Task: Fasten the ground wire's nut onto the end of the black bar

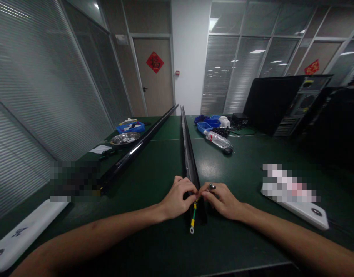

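Note:
A short green wire [194, 212] with yellow sleeves and a ring terminal hangs over the near end of a long black channel-shaped rail [191, 161]. My left hand [179, 197] is closed in a pinch at the wire's upper end. From the other side, my right hand [223, 201] pinches at the same spot, fingertips touching or nearly touching the left ones. Between the fingertips, the wire's upper terminal is mostly hidden. A shiny metal piece [212, 186], perhaps a finger ring, shows on my right hand. Both hands rest against the rail.
A second black rail [136, 148] lies slanting on the green table [162, 163]. To its left are a metal bowl [125, 138] and a blue tray [139, 127]. A plastic bottle [219, 140] and blue bins [204, 127] lie right, near a black computer case [275, 102]. White devices [306, 213] flank my arms.

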Available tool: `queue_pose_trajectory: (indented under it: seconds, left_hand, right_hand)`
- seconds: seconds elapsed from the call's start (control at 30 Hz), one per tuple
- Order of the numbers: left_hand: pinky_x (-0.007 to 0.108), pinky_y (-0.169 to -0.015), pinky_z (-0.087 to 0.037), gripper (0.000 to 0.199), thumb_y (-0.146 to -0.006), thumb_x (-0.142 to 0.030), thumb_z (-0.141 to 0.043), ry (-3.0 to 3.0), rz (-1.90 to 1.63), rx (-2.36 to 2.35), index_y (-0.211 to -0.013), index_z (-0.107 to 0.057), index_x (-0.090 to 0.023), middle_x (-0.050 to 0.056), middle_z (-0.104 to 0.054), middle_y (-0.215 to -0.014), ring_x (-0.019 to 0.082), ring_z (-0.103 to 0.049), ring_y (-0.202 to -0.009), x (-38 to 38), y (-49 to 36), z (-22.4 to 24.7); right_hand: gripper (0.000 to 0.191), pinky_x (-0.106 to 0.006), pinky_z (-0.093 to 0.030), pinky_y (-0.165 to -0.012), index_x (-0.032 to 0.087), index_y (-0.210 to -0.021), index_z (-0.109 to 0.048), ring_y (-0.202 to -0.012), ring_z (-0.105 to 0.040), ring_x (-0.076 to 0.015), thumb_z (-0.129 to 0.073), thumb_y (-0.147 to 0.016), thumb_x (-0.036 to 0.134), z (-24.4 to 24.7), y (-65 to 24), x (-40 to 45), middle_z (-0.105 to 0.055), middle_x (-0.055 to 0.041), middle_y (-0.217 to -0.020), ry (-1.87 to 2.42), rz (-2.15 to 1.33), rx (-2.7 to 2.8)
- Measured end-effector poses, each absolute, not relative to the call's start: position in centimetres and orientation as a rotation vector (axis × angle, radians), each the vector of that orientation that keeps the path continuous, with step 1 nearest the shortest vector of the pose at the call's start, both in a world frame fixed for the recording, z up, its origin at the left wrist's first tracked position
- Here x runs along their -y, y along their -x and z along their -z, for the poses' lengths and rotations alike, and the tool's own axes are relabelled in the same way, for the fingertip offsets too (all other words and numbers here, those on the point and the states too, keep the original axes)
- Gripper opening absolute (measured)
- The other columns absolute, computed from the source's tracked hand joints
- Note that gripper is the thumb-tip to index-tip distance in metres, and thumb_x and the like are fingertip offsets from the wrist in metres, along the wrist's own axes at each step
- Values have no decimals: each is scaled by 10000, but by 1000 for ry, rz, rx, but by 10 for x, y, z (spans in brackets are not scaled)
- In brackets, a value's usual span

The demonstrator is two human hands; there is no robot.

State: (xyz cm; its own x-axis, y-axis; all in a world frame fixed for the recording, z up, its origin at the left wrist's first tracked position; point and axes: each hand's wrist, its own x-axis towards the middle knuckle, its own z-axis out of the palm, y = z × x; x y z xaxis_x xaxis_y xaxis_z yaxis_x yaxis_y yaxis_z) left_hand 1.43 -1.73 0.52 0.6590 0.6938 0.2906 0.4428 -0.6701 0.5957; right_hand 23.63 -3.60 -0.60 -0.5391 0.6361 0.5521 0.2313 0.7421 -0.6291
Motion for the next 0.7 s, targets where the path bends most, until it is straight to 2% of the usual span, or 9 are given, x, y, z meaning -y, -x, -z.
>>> queue_pose_trajectory:
  seconds: [0.2, 0.37, 0.53, 0.7]
  left_hand:
    - [384, -951, -295, 94, -920, -145, -665, -2383, -728, -861, -835, -657, -185, -15, -724, -910, 190, -620, -938, 18, -14, -6]
    - [376, -927, -299, 126, -972, -195, -636, -2395, -733, -865, -849, -661, -184, -9, -720, -900, 188, -619, -943, 17, -14, -5]
    - [376, -930, -301, 129, -970, -195, -645, -2400, -740, -870, -843, -658, -183, -11, -721, -904, 185, -622, -940, 17, -14, -5]
    - [375, -936, -296, 111, -956, -176, -649, -2399, -735, -862, -845, -662, -181, -8, -726, -913, 184, -624, -939, 18, -15, -5]
  right_hand:
    - [299, -252, -529, -682, 158, -1002, -691, -683, -642, -144, -453, -1100, 312, 5, -237, 36, -690, -45, -838, 638, -649, 2129]
    - [275, -255, -520, -689, 152, -965, -679, -676, -629, -145, -499, -1086, 322, 7, -233, 40, -669, -31, -794, 703, -620, 2082]
    - [302, -255, -509, -681, 154, -928, -675, -640, -611, -139, -478, -1092, 313, 5, -233, 39, -653, -22, -762, 705, -619, 2089]
    - [288, -251, -515, -701, 154, -971, -691, -654, -620, -139, -475, -1093, 300, 7, -236, 36, -677, -32, -793, 681, -644, 2103]
